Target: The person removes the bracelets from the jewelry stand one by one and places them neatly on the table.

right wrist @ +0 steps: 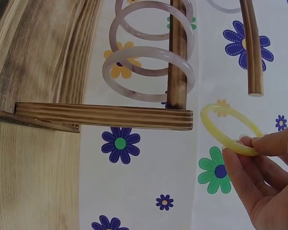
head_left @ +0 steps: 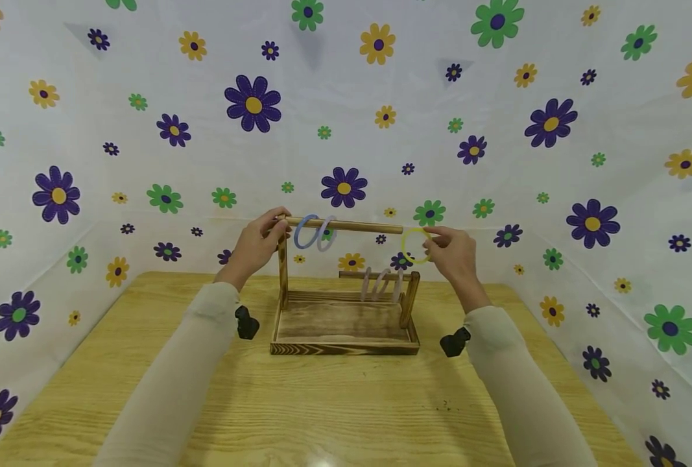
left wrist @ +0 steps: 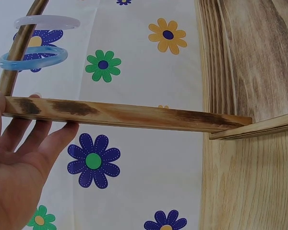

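A wooden bangle stand has a tray base (head_left: 346, 349) and two rods at different heights. My left hand (head_left: 256, 248) grips the top of its tall left post (left wrist: 134, 117), where the upper rod (head_left: 369, 226) begins. On that rod hang a blue bangle (left wrist: 33, 64) and a pale lilac bangle (left wrist: 62, 21), close to the left hand. Between thumb and fingers, my right hand (head_left: 455, 256) pinches a yellow bangle (right wrist: 210, 127). This bangle is just off the upper rod's free right end, apart from it in the right wrist view.
Three pale greyish bangles (right wrist: 149, 97) hang on the lower rod (head_left: 351, 275), held by the short right post (right wrist: 134, 116). The stand sits on a wood-grain table (head_left: 322, 408). Behind it rises a white flowered cloth (head_left: 205, 155). A dark device (head_left: 454, 342) shows by each wrist.
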Tool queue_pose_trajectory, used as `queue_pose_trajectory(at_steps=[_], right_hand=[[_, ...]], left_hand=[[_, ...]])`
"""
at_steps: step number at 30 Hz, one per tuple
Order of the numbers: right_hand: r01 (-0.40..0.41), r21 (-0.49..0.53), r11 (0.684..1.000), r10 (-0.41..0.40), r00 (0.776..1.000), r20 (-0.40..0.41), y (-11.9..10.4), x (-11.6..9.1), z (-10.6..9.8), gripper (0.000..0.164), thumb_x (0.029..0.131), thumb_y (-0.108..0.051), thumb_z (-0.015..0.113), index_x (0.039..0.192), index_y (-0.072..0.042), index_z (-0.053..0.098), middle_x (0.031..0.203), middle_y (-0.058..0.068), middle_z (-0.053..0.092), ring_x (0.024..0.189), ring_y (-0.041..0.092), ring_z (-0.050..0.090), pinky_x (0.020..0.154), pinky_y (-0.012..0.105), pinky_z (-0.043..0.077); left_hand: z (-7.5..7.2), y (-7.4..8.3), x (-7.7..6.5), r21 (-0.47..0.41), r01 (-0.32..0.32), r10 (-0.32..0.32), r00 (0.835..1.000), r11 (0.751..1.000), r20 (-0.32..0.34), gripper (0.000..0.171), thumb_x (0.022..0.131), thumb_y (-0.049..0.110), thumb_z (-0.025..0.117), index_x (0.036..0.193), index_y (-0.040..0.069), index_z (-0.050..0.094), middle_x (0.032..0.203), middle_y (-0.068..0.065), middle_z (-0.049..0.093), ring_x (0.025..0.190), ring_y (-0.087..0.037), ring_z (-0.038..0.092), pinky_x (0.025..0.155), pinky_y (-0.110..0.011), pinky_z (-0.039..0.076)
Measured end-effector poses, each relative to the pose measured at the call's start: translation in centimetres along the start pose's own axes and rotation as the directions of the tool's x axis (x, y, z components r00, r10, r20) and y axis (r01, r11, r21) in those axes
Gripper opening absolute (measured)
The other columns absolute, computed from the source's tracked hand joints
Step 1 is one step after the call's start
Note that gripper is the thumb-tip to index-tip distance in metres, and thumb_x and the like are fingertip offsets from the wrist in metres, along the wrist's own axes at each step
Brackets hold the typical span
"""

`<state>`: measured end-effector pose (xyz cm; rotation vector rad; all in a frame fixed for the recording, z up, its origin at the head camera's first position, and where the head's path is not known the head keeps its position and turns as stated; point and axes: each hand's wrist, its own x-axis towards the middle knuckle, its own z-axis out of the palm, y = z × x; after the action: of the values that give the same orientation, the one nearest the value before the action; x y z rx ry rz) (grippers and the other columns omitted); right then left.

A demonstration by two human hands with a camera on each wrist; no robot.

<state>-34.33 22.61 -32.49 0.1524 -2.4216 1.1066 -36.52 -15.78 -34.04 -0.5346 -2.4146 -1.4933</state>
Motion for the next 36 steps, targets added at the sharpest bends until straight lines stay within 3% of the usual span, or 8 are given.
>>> queue_pose_trajectory(at_steps=[15,28,36], right_hand=[[-0.027,-0.001,1.0,0.027,1.0,-0.011,1.1,-0.1,-0.5,0.032,0.099,-0.004,0.062,0.13,-0.004,0.071,0.106,0.026,0.077,0.092,0.039,0.077,0.055,0.012,0.047],[-0.057,-0.001,0.998,0.057,0.998,0.011,2.1,-0.5,-1.4,0.033,0.1,-0.005,0.061,0.132,-0.005,0.07,0.107,0.026,0.076,0.083,0.038,0.077,0.053,0.014,0.05],[-0.061,-0.013,0.998,0.061,0.998,0.018,3.1,-1.0,-1.6,0.034,0.1,-0.004,0.059,0.133,-0.004,0.069,0.106,0.028,0.076,0.079,0.036,0.077,0.049,0.017,0.046]], left_hand=[[0.0,-0.3,0.1,0.003,-0.004,0.004,1.0,1.0,0.0,0.032,0.111,0.036,0.043,0.136,0.02,0.056,0.122,-0.015,0.069,0.104,-0.027,0.067,0.075,-0.031,0.05],[0.0,-0.2,0.1,-0.006,0.003,-0.003,1.0,1.0,0.006,0.033,0.111,0.036,0.043,0.137,0.021,0.055,0.123,-0.015,0.069,0.106,-0.027,0.067,0.075,-0.031,0.05],[0.0,-0.2,0.1,-0.013,0.012,-0.012,1.0,1.0,0.007,0.033,0.111,0.037,0.043,0.138,0.021,0.055,0.124,-0.015,0.069,0.104,-0.024,0.066,0.079,-0.041,0.052]])
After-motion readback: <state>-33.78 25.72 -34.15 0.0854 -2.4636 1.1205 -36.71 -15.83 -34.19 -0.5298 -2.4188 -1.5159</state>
